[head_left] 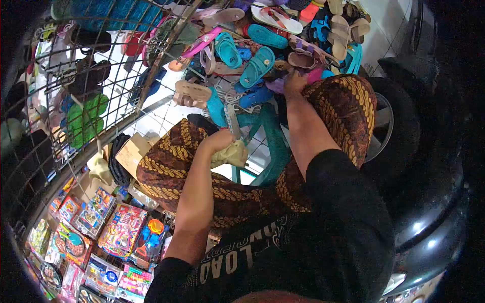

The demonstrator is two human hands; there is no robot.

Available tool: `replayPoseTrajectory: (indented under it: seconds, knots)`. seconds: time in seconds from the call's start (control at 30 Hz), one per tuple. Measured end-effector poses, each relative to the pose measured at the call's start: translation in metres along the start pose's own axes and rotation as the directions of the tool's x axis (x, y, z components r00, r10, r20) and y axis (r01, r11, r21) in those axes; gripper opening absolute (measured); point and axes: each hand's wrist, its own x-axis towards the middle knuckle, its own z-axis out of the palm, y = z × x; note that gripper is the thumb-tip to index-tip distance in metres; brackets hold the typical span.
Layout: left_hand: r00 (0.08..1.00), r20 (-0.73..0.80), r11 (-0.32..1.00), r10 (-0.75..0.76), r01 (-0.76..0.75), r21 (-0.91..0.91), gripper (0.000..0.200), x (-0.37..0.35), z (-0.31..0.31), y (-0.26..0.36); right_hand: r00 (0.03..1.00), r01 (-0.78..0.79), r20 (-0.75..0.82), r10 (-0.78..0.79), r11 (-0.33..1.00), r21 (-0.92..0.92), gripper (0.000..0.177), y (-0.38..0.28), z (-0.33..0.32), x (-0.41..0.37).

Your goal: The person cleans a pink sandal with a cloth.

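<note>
My left hand (pixel 221 140) is closed on a crumpled khaki cloth (pixel 233 154) above my lap, its fingers mostly hidden. My right hand (pixel 295 82) reaches into the pile of sandals. Its fingertips are at a brown sandal (pixel 303 61), with a magenta piece (pixel 314 76) just to the right; whether they grip anything is hidden. Around it lie a teal slide sandal with a small flower (pixel 257 67), another teal sandal (pixel 228 50) and a blue sandal (pixel 256 97). A beige-soled sandal (pixel 193 94) rests at the pile's left side.
Below the pile stands a green plastic stool or chair frame (pixel 273 146). Along the left runs a wire rack (pixel 76 65) hung with footwear. Packaged toys (pixel 123 228) fill the lower left. A black vehicle with a wheel (pixel 381 126) is close on my right.
</note>
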Motion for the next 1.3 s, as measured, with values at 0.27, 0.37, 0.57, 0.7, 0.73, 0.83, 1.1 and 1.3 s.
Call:
replayPoseTrajectory:
  seconds: [0.27, 0.37, 0.57, 0.7, 0.73, 0.83, 1.1, 1.3]
  knots:
    - [0.967, -0.169, 0.812, -0.190, 0.058, -0.581, 0.043, -0.036, -0.033, 0.061, 0.352, 0.923, 0.719, -0.600, 0.350, -0.160, 0.052, -0.128, -0.209, 0.018]
    - [0.966, -0.211, 0.797, -0.150, -0.008, -0.604, 0.076, -0.045, -0.050, 0.060, -0.050, 0.985, 0.752, -0.657, 0.091, 0.144, 0.065, -0.131, -0.307, 0.038]
    - [0.670, -0.741, 0.569, 0.049, -0.629, -0.530, 0.059, -0.047, -0.049, 0.049, -0.019, 0.112, 0.621, -0.784, 0.615, 0.780, 0.077, -0.096, -0.359, -0.055]
    - [0.548, -0.836, 0.590, 0.032, -0.685, -0.427, 0.050, -0.080, -0.063, 0.086, 0.031, 0.199, 0.687, -0.726, 0.678, 0.707, 0.072, -0.099, -0.360, -0.101]
    - [0.574, -0.819, 0.645, 0.006, -0.628, -0.435, 0.048, -0.082, -0.063, 0.085, 0.036, 0.259, 0.673, -0.738, 0.658, 0.707, 0.071, -0.097, -0.355, -0.103]
    - [0.650, -0.754, 0.767, -0.094, -0.435, -0.471, 0.043, -0.086, -0.063, 0.084, 0.024, 0.420, 0.709, -0.705, 0.651, 0.633, 0.071, -0.097, -0.344, -0.093]
    - [0.554, -0.818, 0.762, -0.153, -0.461, -0.455, 0.047, -0.080, -0.057, 0.084, -0.053, 0.292, 0.841, -0.539, 0.797, 0.529, 0.072, -0.102, -0.339, -0.072]
    - [0.698, -0.699, 0.614, -0.155, -0.486, -0.622, 0.061, -0.087, -0.056, 0.088, -0.170, 0.217, 0.847, -0.503, 0.819, 0.531, 0.072, -0.099, -0.316, -0.047]
